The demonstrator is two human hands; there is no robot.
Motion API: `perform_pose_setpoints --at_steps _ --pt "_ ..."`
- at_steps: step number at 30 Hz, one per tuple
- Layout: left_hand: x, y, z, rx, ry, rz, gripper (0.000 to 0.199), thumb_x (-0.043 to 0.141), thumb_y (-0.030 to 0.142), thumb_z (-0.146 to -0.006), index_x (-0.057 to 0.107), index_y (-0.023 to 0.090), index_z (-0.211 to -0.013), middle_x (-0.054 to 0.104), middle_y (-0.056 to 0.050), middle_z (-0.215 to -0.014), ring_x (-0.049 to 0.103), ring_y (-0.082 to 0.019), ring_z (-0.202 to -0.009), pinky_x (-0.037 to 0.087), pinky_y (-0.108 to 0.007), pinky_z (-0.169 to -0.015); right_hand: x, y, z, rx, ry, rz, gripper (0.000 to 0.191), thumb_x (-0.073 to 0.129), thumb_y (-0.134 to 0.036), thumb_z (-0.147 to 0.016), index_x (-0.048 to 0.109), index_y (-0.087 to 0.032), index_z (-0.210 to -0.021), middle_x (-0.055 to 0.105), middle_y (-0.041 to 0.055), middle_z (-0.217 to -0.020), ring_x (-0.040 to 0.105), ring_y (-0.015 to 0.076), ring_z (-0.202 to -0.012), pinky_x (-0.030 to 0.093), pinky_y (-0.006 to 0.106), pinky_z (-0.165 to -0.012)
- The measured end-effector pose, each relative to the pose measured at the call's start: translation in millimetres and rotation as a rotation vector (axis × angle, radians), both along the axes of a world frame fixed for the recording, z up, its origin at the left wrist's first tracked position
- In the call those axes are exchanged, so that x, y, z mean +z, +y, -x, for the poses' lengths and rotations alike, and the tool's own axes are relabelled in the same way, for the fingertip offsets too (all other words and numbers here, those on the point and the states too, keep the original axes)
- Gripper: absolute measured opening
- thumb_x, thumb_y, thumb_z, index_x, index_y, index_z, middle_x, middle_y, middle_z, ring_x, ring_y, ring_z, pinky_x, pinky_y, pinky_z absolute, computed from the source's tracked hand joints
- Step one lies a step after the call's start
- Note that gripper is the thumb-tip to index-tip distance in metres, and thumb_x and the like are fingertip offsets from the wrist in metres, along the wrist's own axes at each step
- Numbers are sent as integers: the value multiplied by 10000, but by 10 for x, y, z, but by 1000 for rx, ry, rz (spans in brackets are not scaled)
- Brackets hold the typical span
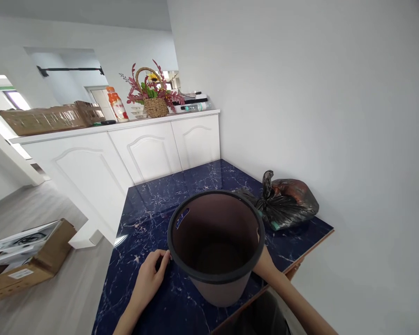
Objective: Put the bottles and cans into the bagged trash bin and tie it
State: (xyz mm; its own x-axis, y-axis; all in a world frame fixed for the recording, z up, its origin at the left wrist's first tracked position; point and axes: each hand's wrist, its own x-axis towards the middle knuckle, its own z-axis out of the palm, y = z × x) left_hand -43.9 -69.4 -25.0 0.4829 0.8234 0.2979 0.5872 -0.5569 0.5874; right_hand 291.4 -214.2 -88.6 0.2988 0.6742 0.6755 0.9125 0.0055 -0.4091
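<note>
A brown waste bin (218, 291) with a dark rim stands upright on a blue marbled tabletop (143, 223). Its mouth faces me, and nothing shows inside except a blue label (182, 218) on the inner wall near the rim. My right hand (265, 264) grips the bin's right side; most of its fingers are hidden behind the wall, and a bit of one shows at a slot below the rim. Left of the bin, my left hand (151, 273) is closed, thumb and forefinger tips together beside the rim, with nothing visible in them. I cannot tell whether they touch it.
A knotted black plastic bag (288, 202) lies at the table's right, by the wall. White cabinets (153, 151) border the far edge, topped by a flower basket (156, 107), an orange bottle (117, 104) and a cardboard box (49, 118). An open carton (38, 270) sits on the floor.
</note>
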Motion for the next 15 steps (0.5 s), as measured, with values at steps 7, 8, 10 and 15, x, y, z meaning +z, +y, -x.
perform_pose_setpoints --at_steps 7,8,10,15 --pt "-107 29 43 -11 23 -24 509 427 640 -1014 707 238 -876 742 -81 -873 720 -289 -873 564 -377 -778 -309 -354 67 -43 6 77 456 409 -273 -1086 592 -221 -1501 655 136 -1479 616 328 -1373 566 533 -1104" --pt "-112 27 47 -17 28 -28 504 429 637 -1016 703 238 -878 743 -80 -879 719 -286 -875 561 -375 -781 -339 -410 78 -58 13 81 444 413 -291 -1094 584 -215 -1497 649 145 -1480 610 330 -1379 563 541 -1106" --pt "-120 21 50 -30 39 -42 494 432 632 -1021 698 239 -883 745 -78 -886 716 -284 -886 556 -372 -789 -388 -527 116 -87 25 89 434 419 -319 -1106 564 -196 -1496 630 169 -1489 595 336 -1393 557 550 -1111" --pt "-147 28 41 -45 62 -59 486 434 627 -1027 693 238 -892 732 -76 -873 713 -291 -916 556 -387 -819 -470 -775 306 -197 42 64 423 446 -382 -1118 552 -186 -1477 578 173 -1557 529 354 -1460 452 596 -1209"
